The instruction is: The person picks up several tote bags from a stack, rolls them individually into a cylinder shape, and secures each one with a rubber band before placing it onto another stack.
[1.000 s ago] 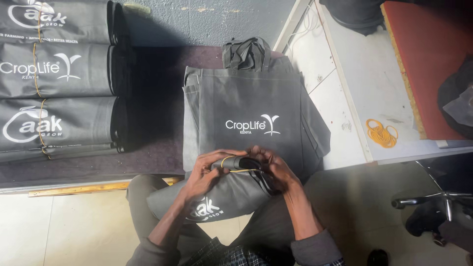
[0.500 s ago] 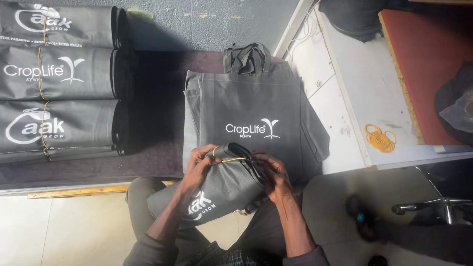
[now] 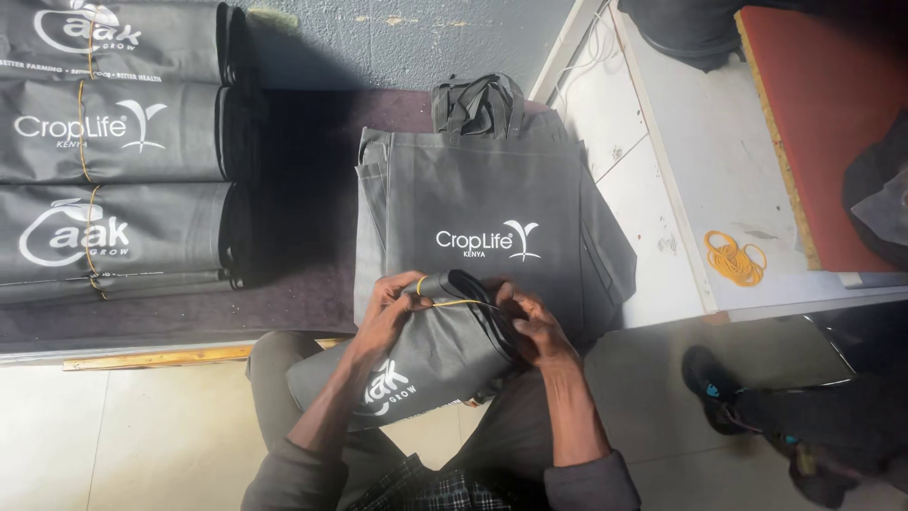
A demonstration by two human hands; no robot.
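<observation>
Rolled grey bag [image 3: 416, 355] is lying on the person's lap, near the flat stack of bags [image 3: 492, 208]. Left hand [image 3: 392, 308] and right hand [image 3: 532, 326] are each clenching its far end, stretching a yellow rubber band [image 3: 454, 303] over it. Seating the band needs a steady pull. Since half a second ago, the roll is sitting lower and flatter.

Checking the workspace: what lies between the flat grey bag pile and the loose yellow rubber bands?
Head view: only bare white tabletop between the flat grey fabric bag pile and the loose yellow rubber bands.
</observation>
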